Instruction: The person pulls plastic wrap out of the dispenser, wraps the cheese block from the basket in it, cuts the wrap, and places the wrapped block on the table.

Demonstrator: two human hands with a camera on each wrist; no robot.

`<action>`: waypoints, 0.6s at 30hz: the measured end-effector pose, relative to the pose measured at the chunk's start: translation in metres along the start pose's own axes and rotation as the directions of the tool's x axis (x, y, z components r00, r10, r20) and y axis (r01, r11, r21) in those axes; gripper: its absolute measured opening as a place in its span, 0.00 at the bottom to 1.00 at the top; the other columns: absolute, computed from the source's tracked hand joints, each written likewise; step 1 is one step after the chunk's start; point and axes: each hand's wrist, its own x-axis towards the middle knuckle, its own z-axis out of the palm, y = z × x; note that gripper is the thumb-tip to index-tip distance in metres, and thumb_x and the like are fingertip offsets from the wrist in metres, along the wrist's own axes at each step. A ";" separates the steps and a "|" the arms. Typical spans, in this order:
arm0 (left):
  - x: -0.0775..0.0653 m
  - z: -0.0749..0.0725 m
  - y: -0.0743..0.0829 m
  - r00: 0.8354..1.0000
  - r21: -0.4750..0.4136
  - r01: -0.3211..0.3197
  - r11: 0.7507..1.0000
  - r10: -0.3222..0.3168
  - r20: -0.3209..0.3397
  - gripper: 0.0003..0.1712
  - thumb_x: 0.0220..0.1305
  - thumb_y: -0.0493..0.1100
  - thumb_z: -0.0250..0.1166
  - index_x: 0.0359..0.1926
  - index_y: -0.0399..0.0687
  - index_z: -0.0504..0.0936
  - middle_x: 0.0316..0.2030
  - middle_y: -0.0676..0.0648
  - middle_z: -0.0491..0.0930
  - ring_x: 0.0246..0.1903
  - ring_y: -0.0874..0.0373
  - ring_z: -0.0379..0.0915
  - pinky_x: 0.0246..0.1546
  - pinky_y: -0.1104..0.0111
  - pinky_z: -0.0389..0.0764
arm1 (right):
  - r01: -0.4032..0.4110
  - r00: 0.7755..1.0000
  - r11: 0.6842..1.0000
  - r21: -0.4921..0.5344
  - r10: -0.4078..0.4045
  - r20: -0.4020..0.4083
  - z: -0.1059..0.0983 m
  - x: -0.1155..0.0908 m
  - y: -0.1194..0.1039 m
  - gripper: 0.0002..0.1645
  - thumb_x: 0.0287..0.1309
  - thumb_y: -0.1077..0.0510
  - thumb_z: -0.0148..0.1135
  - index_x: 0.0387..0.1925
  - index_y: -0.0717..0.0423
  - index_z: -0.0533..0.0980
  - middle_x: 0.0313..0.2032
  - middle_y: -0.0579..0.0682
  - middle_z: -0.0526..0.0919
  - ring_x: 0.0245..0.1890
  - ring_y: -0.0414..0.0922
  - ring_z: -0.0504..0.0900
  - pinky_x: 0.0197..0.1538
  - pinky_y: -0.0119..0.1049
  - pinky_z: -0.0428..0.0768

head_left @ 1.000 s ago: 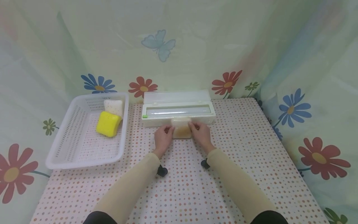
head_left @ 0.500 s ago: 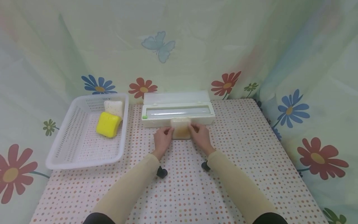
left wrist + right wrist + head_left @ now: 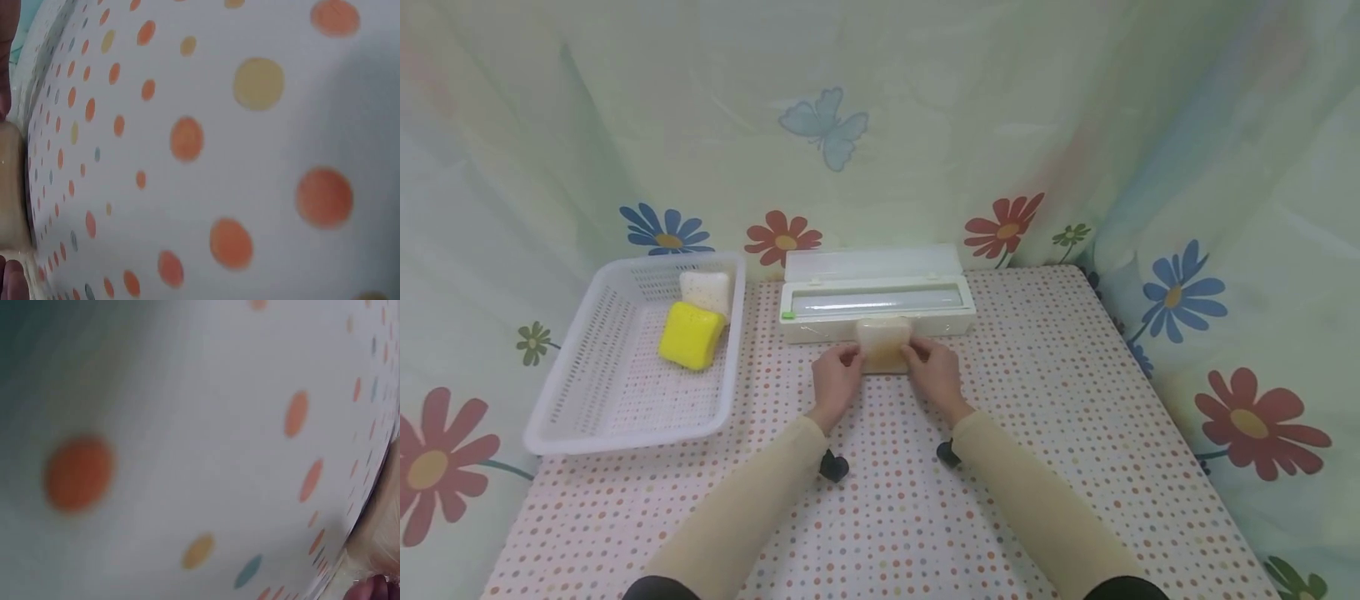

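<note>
A tan sponge (image 3: 885,360), pale across its top, lies on the dotted tabletop against the front of a white cling film dispenser (image 3: 805,331). Clear cling film (image 3: 847,327) runs from the dispenser's front over the sponge. On the sponge's left side, my left hand (image 3: 837,382) pinches the film between thumb and fingers. My right hand (image 3: 937,379) does the same on the right side. The left wrist view catches the sponge (image 3: 11,194) between fingers at the edge of the frame. Crinkled film shows beside the fingertips (image 3: 375,589) in the right wrist view.
The dispenser's lid (image 3: 872,262) stands raised at the back, with a green cutter slider (image 3: 787,315) at its left end. On the left is a white plastic basket (image 3: 625,440) containing a yellow sponge (image 3: 691,335) and a white sponge (image 3: 706,290). A flowered curtain (image 3: 925,125) surrounds the table.
Both hands have shifted slightly along the sponge's sides, the right one a little inward and nearer me. More of the sponge's upper part looks pale now. The basket and dispenser have stayed put.
</note>
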 end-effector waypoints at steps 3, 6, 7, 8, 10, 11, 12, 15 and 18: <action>0.002 -0.006 -0.001 0.999 -0.004 0.006 1.000 -0.006 -0.032 0.19 0.71 0.47 0.64 0.56 0.40 0.81 0.49 0.41 0.86 0.50 0.49 0.83 0.52 0.59 0.86 | -0.001 1.000 1.000 -0.005 0.001 -0.005 0.000 -0.001 0.001 0.27 0.74 0.46 0.56 0.68 0.53 0.73 0.56 0.55 0.84 0.54 0.49 0.84 0.55 0.44 0.86; 0.006 -0.016 -0.001 0.994 -0.011 -0.023 1.000 0.022 -0.108 0.19 0.71 0.47 0.64 0.56 0.40 0.80 0.48 0.41 0.84 0.48 0.48 0.82 0.52 0.59 0.85 | 0.002 1.000 1.000 -0.012 -0.002 -0.005 -0.001 -0.003 0.002 0.28 0.74 0.46 0.56 0.68 0.54 0.72 0.55 0.55 0.84 0.53 0.49 0.83 0.53 0.43 0.86; 0.009 -0.020 -0.001 0.990 -0.014 -0.042 0.999 0.040 -0.139 0.19 0.71 0.46 0.64 0.56 0.39 0.79 0.48 0.40 0.83 0.49 0.48 0.81 0.52 0.58 0.84 | 0.001 1.000 1.000 -0.011 -0.001 -0.005 -0.001 -0.003 0.003 0.28 0.74 0.46 0.56 0.68 0.54 0.72 0.55 0.55 0.84 0.53 0.50 0.83 0.53 0.43 0.86; 0.012 -0.025 -0.001 0.983 -0.016 -0.065 0.998 0.061 -0.173 0.20 0.71 0.46 0.64 0.57 0.39 0.79 0.48 0.40 0.82 0.50 0.47 0.80 0.54 0.57 0.83 | -0.001 1.000 1.000 -0.012 0.001 -0.005 -0.001 -0.003 0.003 0.29 0.73 0.46 0.57 0.68 0.54 0.72 0.56 0.55 0.84 0.53 0.50 0.83 0.54 0.43 0.86; 0.019 -0.036 0.001 0.966 -0.029 -0.112 0.993 0.102 -0.239 0.21 0.70 0.46 0.65 0.58 0.37 0.77 0.51 0.38 0.79 0.53 0.45 0.75 0.57 0.54 0.79 | -0.007 1.000 1.000 -0.007 0.007 -0.007 -0.002 -0.004 0.004 0.29 0.73 0.45 0.56 0.69 0.54 0.72 0.56 0.56 0.83 0.54 0.50 0.83 0.55 0.44 0.86; 0.023 -0.041 0.002 0.957 -0.027 -0.129 0.991 0.117 -0.265 0.23 0.70 0.46 0.65 0.59 0.37 0.76 0.52 0.37 0.77 0.56 0.44 0.72 0.59 0.53 0.76 | -0.010 1.000 1.000 -0.007 0.010 -0.006 -0.002 -0.005 0.004 0.29 0.74 0.45 0.56 0.69 0.54 0.71 0.57 0.56 0.83 0.55 0.50 0.83 0.55 0.44 0.85; 0.027 -0.046 0.003 0.950 -0.024 -0.144 0.989 0.131 -0.285 0.24 0.70 0.46 0.65 0.60 0.37 0.76 0.54 0.36 0.75 0.58 0.42 0.69 0.61 0.51 0.74 | -0.012 1.000 1.000 -0.004 0.012 -0.006 -0.003 -0.005 0.004 0.29 0.74 0.45 0.56 0.69 0.54 0.71 0.57 0.56 0.83 0.55 0.50 0.82 0.56 0.44 0.85; 0.041 -0.060 0.003 0.942 0.007 -0.143 0.990 0.138 -0.305 0.29 0.69 0.48 0.68 0.64 0.36 0.74 0.63 0.35 0.69 0.67 0.40 0.61 0.69 0.48 0.67 | -0.012 1.000 1.000 -0.002 0.012 -0.008 -0.004 -0.006 0.004 0.29 0.74 0.45 0.55 0.69 0.54 0.71 0.56 0.56 0.83 0.55 0.50 0.82 0.55 0.44 0.85; 0.052 -0.069 0.000 0.957 0.045 -0.089 0.995 0.098 -0.271 0.34 0.68 0.50 0.69 0.68 0.37 0.71 0.71 0.36 0.64 0.74 0.38 0.54 0.76 0.48 0.59 | -0.004 1.000 1.000 -0.002 0.004 -0.006 -0.004 -0.007 0.005 0.28 0.75 0.46 0.55 0.69 0.54 0.71 0.57 0.56 0.83 0.55 0.50 0.83 0.55 0.44 0.86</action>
